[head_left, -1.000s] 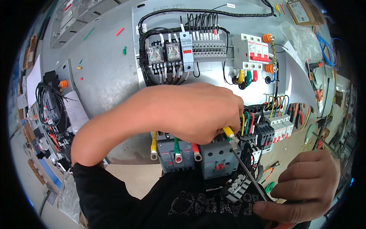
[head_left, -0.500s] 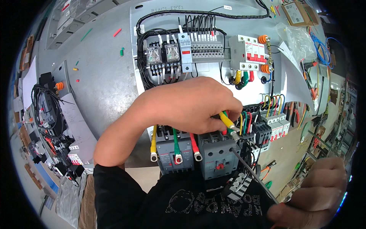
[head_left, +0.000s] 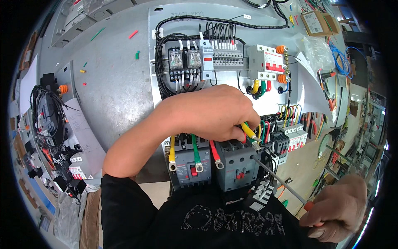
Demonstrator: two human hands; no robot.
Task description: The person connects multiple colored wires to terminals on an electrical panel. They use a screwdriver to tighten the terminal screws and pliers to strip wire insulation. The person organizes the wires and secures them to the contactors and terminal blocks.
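Your left hand (head_left: 211,110) reaches across the grey mounting panel (head_left: 120,87), fingers (head_left: 238,130) pinched together on the yellow wire (head_left: 248,132), holding its end steady at a terminal on the dark grey contactor (head_left: 236,159). Your right hand (head_left: 338,207) has its fingers clamped on the screwdriver (head_left: 282,182), shaft angled up-left so the tip meets that terminal beside the wire. Yellow, green and red leads (head_left: 195,151) hang over the neighbouring breaker (head_left: 190,166). Compared with half a second ago, the right hand sits higher in view and the pinch on the wire is unchanged
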